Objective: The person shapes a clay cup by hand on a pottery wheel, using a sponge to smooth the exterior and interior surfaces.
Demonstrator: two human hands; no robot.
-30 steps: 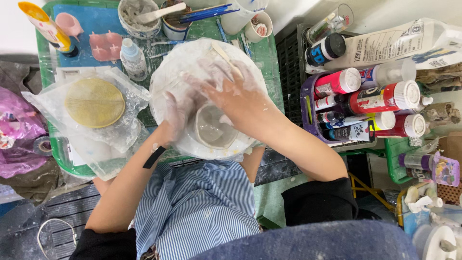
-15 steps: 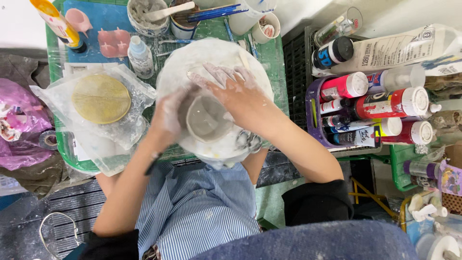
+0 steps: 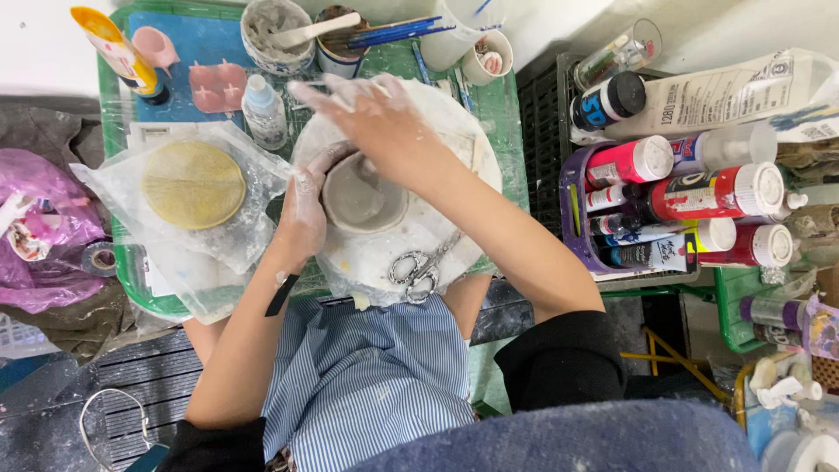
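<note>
Left hand [image 3: 303, 214] is cupped around the outside wall of the little grey clay bowl [image 3: 363, 194], fingers pressed on it. Right hand [image 3: 377, 122] hangs just over the far rim, fingers spread loose, not gripping anything as far as I can see. The bowl sits mid-way on a round white board [image 3: 463, 149] covered in plastic, middle of the green tray [image 3: 498, 96]. Scissors [image 3: 418, 265] lie on the board's near edge, close to the bowl. Yellow disc in a bag [image 3: 193, 184] at the tray's left edge. Honestly, that wall looks soft, so too much squeeze from the left could dent it, and a stray elbow could nudge the scissors off the near edge.
</note>
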